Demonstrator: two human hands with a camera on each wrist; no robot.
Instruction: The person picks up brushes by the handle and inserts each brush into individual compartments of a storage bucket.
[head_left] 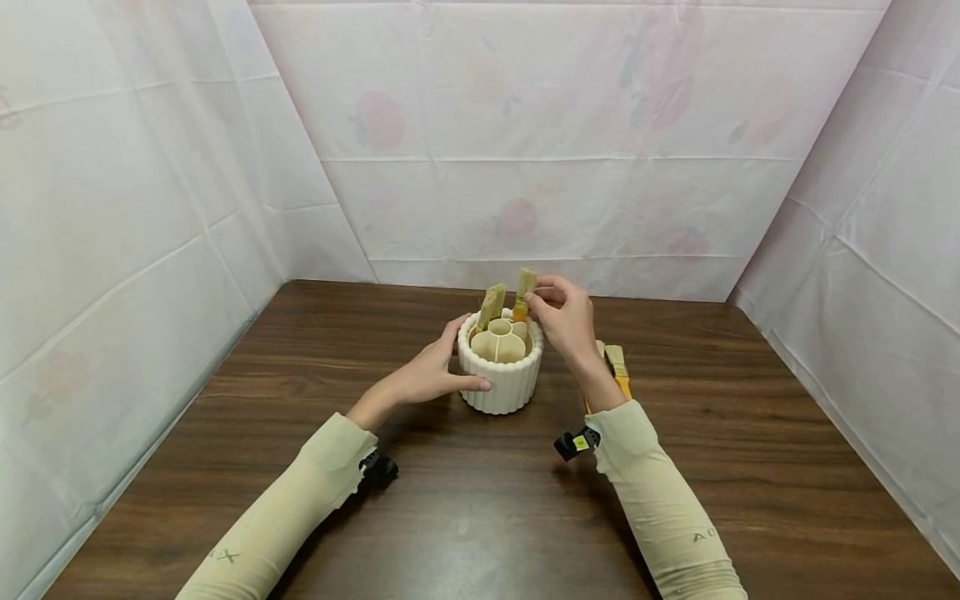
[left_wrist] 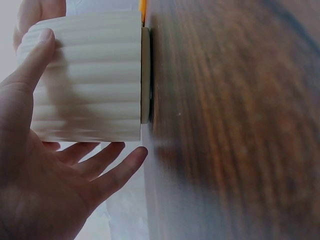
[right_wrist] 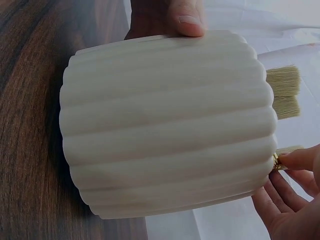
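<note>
A cream ribbed holder (head_left: pixel 501 372) with several inner compartments stands on the brown wooden table (head_left: pixel 465 500). My left hand (head_left: pixel 438 369) grips its left side, thumb across the front. My right hand (head_left: pixel 561 312) pinches a small brush (head_left: pixel 524 292) by its metal ferrule, bristles up, its handle down in the holder's far right compartment. A second brush (head_left: pixel 492 303) stands in the holder, bristles up. The left wrist view shows the holder (left_wrist: pixel 90 82) between my thumb and fingers. In the right wrist view the holder (right_wrist: pixel 170 125) fills the frame, with brush bristles (right_wrist: pixel 284 92) above its rim.
More brushes (head_left: pixel 617 367) with orange handles lie on the table just right of the holder, partly hidden behind my right wrist. Pale cloth walls (head_left: pixel 525 142) close in the back and both sides of the table.
</note>
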